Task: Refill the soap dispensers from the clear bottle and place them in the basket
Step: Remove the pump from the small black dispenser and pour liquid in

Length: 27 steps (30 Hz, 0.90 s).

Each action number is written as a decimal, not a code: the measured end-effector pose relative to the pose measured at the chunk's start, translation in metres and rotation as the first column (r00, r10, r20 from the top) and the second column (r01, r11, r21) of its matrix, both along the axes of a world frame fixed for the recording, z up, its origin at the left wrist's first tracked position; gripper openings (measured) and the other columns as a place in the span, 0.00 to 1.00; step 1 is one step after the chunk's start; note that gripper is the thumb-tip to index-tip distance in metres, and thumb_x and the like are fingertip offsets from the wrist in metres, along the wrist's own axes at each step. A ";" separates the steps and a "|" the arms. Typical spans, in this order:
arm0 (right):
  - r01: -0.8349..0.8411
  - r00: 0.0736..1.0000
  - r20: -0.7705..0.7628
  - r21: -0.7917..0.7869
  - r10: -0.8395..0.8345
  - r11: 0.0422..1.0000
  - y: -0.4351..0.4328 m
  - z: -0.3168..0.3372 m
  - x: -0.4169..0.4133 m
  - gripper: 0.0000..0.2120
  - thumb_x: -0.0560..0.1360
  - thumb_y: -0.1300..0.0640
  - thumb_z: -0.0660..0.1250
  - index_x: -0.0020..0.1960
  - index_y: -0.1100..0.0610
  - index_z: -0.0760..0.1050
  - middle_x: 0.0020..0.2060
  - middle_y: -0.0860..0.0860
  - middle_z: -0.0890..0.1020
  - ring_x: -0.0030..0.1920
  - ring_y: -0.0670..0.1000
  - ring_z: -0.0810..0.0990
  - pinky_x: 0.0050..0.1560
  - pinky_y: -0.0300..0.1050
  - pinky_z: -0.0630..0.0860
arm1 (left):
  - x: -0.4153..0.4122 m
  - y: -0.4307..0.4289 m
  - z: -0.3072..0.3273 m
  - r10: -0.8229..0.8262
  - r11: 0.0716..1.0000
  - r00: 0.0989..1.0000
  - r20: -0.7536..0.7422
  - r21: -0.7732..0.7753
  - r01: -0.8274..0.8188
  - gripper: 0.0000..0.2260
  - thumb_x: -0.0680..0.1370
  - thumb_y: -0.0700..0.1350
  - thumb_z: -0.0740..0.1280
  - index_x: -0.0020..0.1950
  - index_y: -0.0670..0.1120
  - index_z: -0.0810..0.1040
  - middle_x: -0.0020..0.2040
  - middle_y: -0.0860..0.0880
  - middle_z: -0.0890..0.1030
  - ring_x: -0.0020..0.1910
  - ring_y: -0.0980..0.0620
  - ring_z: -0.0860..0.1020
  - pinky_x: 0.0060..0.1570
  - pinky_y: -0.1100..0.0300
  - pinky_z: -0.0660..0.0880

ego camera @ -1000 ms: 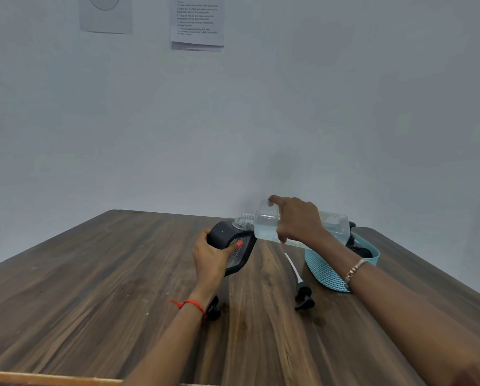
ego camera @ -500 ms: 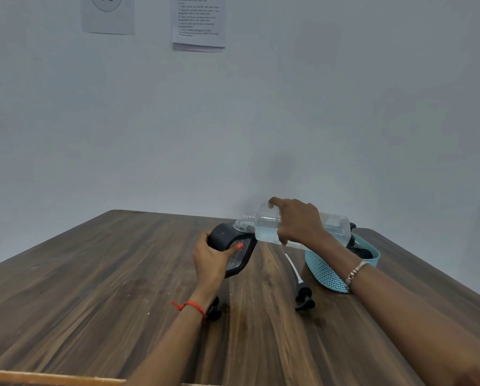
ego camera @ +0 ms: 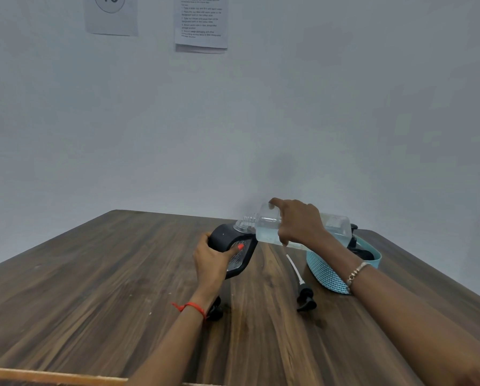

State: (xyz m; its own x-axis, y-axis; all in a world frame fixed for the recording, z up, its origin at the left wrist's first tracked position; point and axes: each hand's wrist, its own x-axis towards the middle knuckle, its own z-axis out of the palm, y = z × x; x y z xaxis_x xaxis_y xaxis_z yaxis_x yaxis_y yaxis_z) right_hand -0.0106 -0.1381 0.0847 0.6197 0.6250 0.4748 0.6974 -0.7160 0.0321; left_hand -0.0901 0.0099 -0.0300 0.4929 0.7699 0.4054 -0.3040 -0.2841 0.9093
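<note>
L hand [ego camera: 211,260] is wrapped round the black soap dispenser [ego camera: 224,238], thumb across its front. It holds the body off the table [ego camera: 94,274] and leaning twd the other hand, prob. so its open top meets the spout. Just below the L wrist lies a black pump head [ego camera: 216,310], partly hidden; likely parked close for screwing back on.

Directly btwn the hands, the clear bottle [ego camera: 266,232] lies nearly horizontal, neck at the dispenser's top. Liquid sits along its lower side, so this looks like a mid-pour. Can't see a stream or the fill level.

R hand [ego camera: 300,224] clamps the bottle from above, fingers curled over its middle, forefinger stretched fwd along the shoulder, prob. to steer the tilt.

Below the R hand, a 2nd pump w/ white tube [ego camera: 302,291] lies flat on the table.

Under the R forearm sits the teal basket [ego camera: 326,271], dark pieces inside, maybe a finished dispenser; kept near for a short drop-off.
</note>
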 end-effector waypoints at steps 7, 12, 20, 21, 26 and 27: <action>-0.002 1.000 0.010 -0.007 0.002 1.000 0.000 0.001 -0.001 0.37 0.57 0.62 0.76 0.63 0.50 0.67 0.46 0.49 0.81 0.49 0.54 0.79 0.43 0.42 0.64 | 0.000 0.001 -0.001 0.006 1.000 1.000 0.002 0.010 -0.006 0.24 0.60 0.43 0.80 0.52 0.46 0.75 0.48 0.46 0.82 0.46 0.49 0.81 0.40 0.58 0.78; -0.001 1.000 0.009 -0.007 0.001 1.000 0.001 0.001 -0.002 0.38 0.57 0.62 0.76 0.63 0.49 0.67 0.46 0.49 0.81 0.48 0.54 0.79 0.43 0.42 0.63 | 0.000 0.001 0.000 0.007 1.000 1.000 0.008 0.019 -0.007 0.23 0.61 0.43 0.80 0.51 0.47 0.74 0.47 0.47 0.81 0.45 0.50 0.80 0.37 0.62 0.76; 0.001 1.000 0.006 -0.010 -0.001 1.000 0.000 0.002 -0.002 0.37 0.57 0.63 0.76 0.63 0.50 0.67 0.45 0.49 0.81 0.48 0.54 0.79 0.42 0.43 0.63 | -0.001 0.001 -0.001 -0.003 1.000 1.000 0.013 0.020 0.003 0.23 0.60 0.44 0.80 0.49 0.49 0.74 0.44 0.51 0.80 0.42 0.55 0.79 0.34 0.67 0.74; 0.001 1.000 0.005 -0.010 -0.001 1.000 -0.001 0.002 -0.002 0.37 0.57 0.63 0.76 0.63 0.50 0.67 0.45 0.49 0.80 0.48 0.54 0.79 0.42 0.43 0.63 | -0.001 0.000 -0.001 -0.004 1.000 1.000 0.013 0.020 0.003 0.22 0.61 0.44 0.80 0.49 0.50 0.73 0.43 0.53 0.80 0.42 0.57 0.79 0.32 0.69 0.73; 0.000 1.000 0.007 -0.010 0.000 1.000 -0.002 0.001 -0.002 0.37 0.57 0.62 0.76 0.63 0.50 0.67 0.47 0.50 0.80 0.49 0.54 0.79 0.43 0.43 0.64 | -0.001 -0.001 -0.001 -0.007 1.000 1.000 0.013 0.012 0.007 0.22 0.60 0.44 0.80 0.48 0.51 0.73 0.41 0.56 0.79 0.40 0.60 0.78 0.27 0.72 0.72; 0.000 1.000 0.007 -0.009 0.000 1.000 -0.002 0.001 -0.001 0.37 0.57 0.62 0.76 0.63 0.50 0.67 0.47 0.50 0.80 0.49 0.54 0.79 0.43 0.43 0.64 | -0.001 -0.001 -0.001 -0.006 1.000 1.000 0.014 0.012 0.006 0.22 0.60 0.44 0.80 0.48 0.51 0.73 0.41 0.56 0.79 0.40 0.60 0.78 0.27 0.73 0.72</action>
State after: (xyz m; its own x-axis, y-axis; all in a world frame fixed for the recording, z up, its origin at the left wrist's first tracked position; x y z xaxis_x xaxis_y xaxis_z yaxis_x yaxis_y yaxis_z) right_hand -0.0120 -0.1400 0.0854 0.6162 0.6294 0.4734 0.6972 -0.7156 0.0439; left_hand -0.0913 0.0093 -0.0312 0.4914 0.7623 0.4213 -0.3185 -0.2929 0.9015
